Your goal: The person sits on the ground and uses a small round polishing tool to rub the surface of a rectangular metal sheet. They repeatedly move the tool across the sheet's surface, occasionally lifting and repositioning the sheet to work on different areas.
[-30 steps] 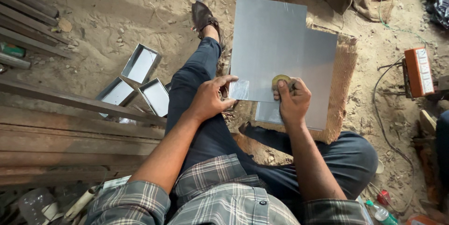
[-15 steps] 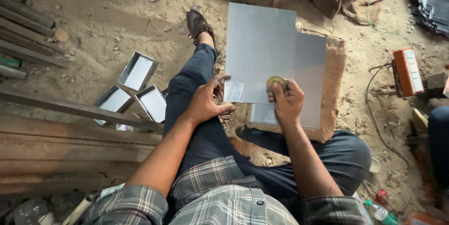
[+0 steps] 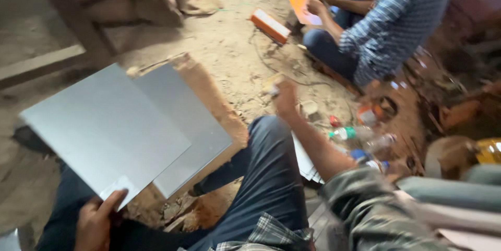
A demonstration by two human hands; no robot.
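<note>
**Left hand on the metal sheet, right hand stretched out over the ground**

From my feed, the biggest thing is the sandy ground [image 3: 229, 47], filling the view from 9 o'clock round to 2 o'clock. Next is the co-worker [image 3: 386, 21] in a blue checked shirt, seated at 1 o'clock and holding an orange sheet [image 3: 302, 8]. At 9 o'clock sits the upper grey metal sheet [image 3: 104, 126], flat and overlapping a second grey sheet [image 3: 193, 131] just beside it toward the centre; both rest on a brown board [image 3: 209, 94]. My left hand [image 3: 96, 222], at 7 o'clock, pinches the upper sheet's near corner, thumb on top. My right hand [image 3: 286, 98], just right of centre, reaches out from a checked sleeve; it is blurred, seemingly closed round something small and pale, though I cannot tell what. An orange-and-white box [image 3: 270, 25] lies at 12 o'clock. Plastic bottles [image 3: 360, 136] lie at 3 o'clock, near the right forearm.
</note>
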